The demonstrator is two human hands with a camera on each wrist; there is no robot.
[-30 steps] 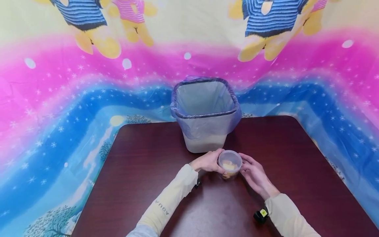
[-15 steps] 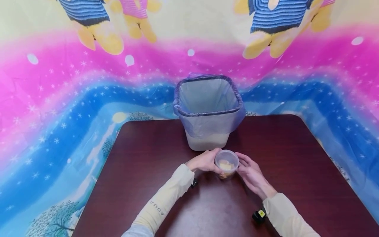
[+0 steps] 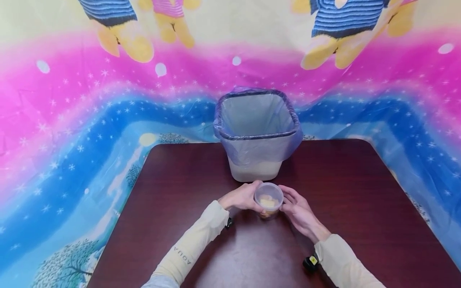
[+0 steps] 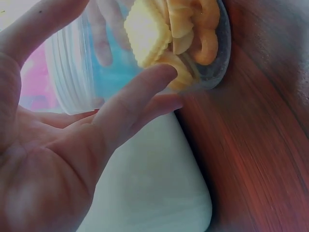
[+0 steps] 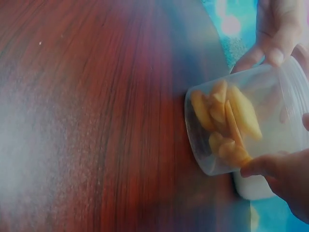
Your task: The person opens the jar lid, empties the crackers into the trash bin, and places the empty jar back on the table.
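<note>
A clear round plastic tub [image 3: 269, 197] with several cookies [image 4: 147, 33] inside is between the two hands, its top uncovered. My left hand [image 3: 242, 197] grips its left side, the thumb in front. On the opposite side my right hand [image 3: 300, 212] holds the tub with bent fingers. In the right wrist view, the cookies [image 5: 227, 123] lie heaped toward the tub's base. Whether the base rests on the table cannot be told.
Just behind the hands stands a light waste bin [image 3: 256, 170], lined with a purple translucent bag [image 3: 259, 148]. The dark reddish-brown table [image 3: 173, 180] has rounded far corners. A printed cloth [image 3: 119, 92] hangs behind and at both sides.
Both hands have shifted left together with the tub, so it sits farther left relative to the bin. The head view has also shifted a little. Their hold looks the same.
</note>
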